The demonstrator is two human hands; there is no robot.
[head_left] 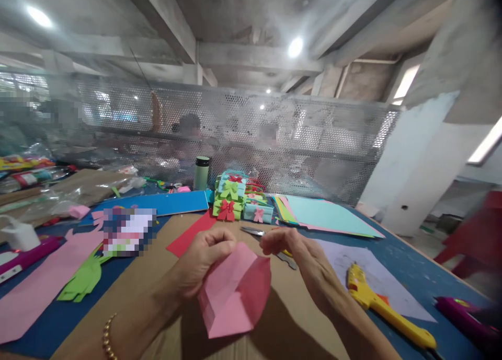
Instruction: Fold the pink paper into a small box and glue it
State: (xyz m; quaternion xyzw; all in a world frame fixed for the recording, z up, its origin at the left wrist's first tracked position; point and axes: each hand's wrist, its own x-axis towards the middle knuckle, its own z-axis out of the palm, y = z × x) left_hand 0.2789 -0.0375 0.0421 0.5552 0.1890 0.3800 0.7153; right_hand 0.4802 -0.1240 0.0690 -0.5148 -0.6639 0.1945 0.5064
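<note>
A folded piece of pink paper (231,292), partly shaped like a small box, is held up in front of me. My left hand (206,255) pinches its upper left edge, fingers curled. Close to the paper's upper right corner, my right hand (298,255) has its fingers stretched and slightly bent, gripping nothing that I can see. Whether it touches the paper is unclear. Behind the right hand lies a pair of scissors (251,231), partly covered by it. Brown cardboard (149,292) lies under both hands.
Small paper boxes with bows (229,206) are stacked at the back, near a green bottle (201,173). Coloured sheets (333,213) lie right of them. A yellow glue gun (376,300) rests on the right, and pink paper (50,287) and green cutouts (84,276) on the left.
</note>
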